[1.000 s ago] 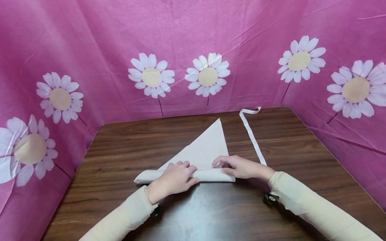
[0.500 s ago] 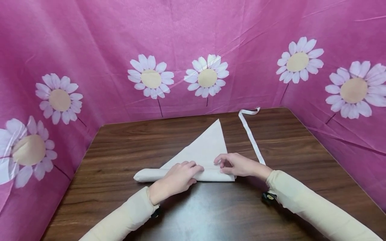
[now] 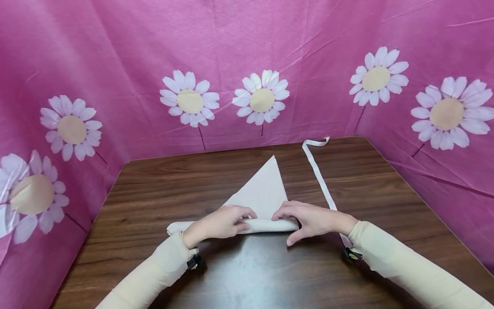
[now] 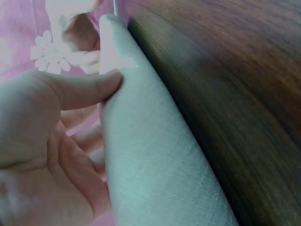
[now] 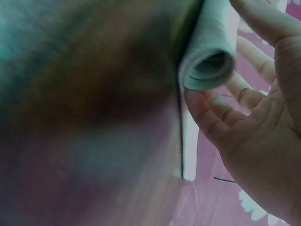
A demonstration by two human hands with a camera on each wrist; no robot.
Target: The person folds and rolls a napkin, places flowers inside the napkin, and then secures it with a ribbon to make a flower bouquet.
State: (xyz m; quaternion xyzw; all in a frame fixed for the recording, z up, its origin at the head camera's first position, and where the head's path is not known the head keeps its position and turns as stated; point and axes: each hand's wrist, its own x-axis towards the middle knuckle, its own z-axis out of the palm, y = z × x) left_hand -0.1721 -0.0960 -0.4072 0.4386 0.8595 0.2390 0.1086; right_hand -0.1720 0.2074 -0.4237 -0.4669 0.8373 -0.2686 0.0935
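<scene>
A pale cream cloth (image 3: 256,195) lies on the table, its far part a flat triangle and its near edge rolled into a tube (image 3: 266,225). My left hand (image 3: 221,222) grips the middle of the roll, thumb on the near side and fingers beyond it, as the left wrist view shows. Over the roll's right end bend the fingers of my right hand (image 3: 308,218), while its thumb is spread toward me, off the roll in the head view. In the right wrist view the hollow end of the roll (image 5: 211,66) shows, with fingertips against it.
A narrow white ribbon (image 3: 318,174) runs from the table's back edge toward the right wrist, partly hidden by the hand. The brown wooden table (image 3: 154,193) is enclosed behind and on both sides by a pink curtain (image 3: 227,38) with daisies.
More of the cloth is rolled up, and the flat triangle is smaller. My left hand has shifted from resting on the roll to gripping round it. My right thumb has spread away from the roll.
</scene>
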